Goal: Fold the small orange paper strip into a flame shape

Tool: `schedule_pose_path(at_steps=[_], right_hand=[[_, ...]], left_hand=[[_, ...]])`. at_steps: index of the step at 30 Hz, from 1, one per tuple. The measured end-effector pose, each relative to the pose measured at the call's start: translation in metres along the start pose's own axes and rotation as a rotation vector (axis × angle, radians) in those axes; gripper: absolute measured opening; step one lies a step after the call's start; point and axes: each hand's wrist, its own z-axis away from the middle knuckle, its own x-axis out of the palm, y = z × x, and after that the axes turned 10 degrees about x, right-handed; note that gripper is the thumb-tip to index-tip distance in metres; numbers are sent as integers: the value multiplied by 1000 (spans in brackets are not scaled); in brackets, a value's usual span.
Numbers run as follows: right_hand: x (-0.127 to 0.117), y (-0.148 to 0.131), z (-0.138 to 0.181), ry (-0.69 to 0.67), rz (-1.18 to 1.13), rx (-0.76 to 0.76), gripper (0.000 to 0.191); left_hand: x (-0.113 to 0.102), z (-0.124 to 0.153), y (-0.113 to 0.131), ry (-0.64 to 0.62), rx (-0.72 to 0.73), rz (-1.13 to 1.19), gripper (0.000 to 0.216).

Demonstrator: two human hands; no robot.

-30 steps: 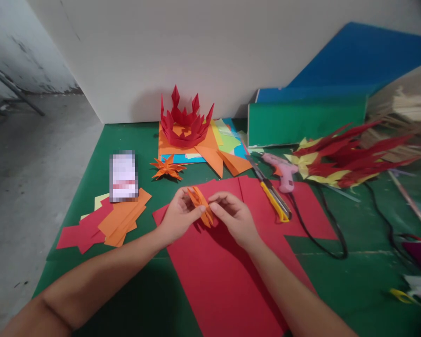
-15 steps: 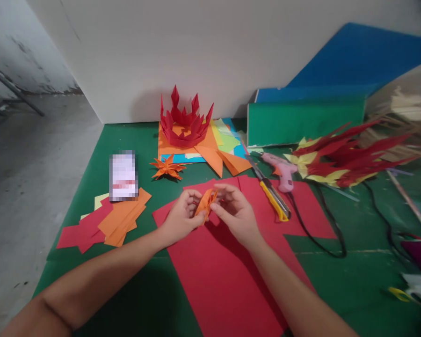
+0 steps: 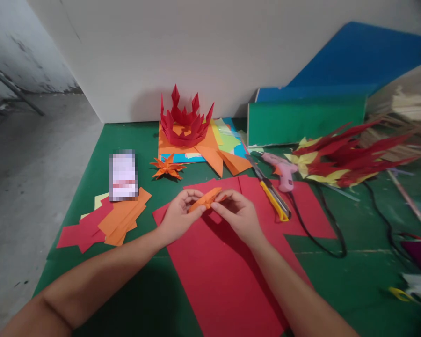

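Two bare forearms enter the view from about 7 and 5 o'clock, uncovered from elbow to wrist, no sleeves in sight. The left hand (image 3: 177, 217) and right hand (image 3: 240, 217) wear no gloves, rings, watch or bracelet

The folded paper (image 3: 206, 200) is orange, over a red sheet (image 3: 224, 271) on a green table (image 3: 354, 281). The crown (image 3: 184, 122) is red, the small flower (image 3: 167, 168) orange. The knife (image 3: 274, 199) is yellow, the glue gun (image 3: 282, 169) pink, and the spiky flower (image 3: 340, 159) red and yellow.
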Motion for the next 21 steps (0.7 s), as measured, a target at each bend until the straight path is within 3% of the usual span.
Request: schedule_pose_path(at_steps=[7, 21], right_hand=[[-6, -4, 0, 58, 344, -181, 7], [5, -2, 6, 180, 471, -245, 4]], left_hand=[[-2, -1, -6, 59, 56, -29, 29], [-1, 0, -4, 74, 98, -51, 21]])
